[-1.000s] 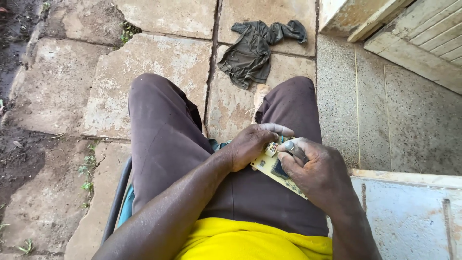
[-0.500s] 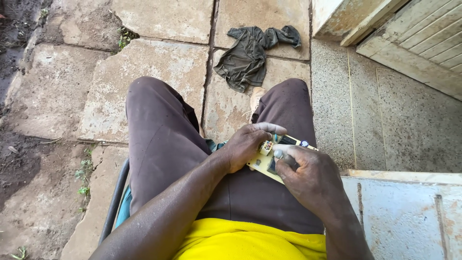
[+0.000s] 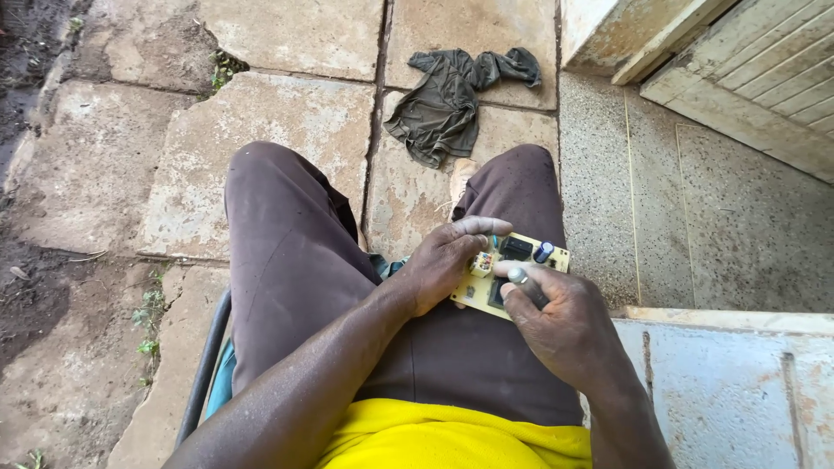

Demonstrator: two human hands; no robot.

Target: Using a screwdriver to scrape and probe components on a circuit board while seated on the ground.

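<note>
Both hands [image 3: 508, 287] partly hide circuit board [image 3: 521, 260].

A small yellowish circuit board [image 3: 508, 271], studded with dark components and a blue capacitor, lies tilted over the lap.

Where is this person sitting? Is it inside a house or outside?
Most likely outside, in a yard just by a doorway. The ground is rough stone slabs with dirt and weeds between them, a crumpled dark cloth lies there, and a worn wooden door stands at the right.
</note>
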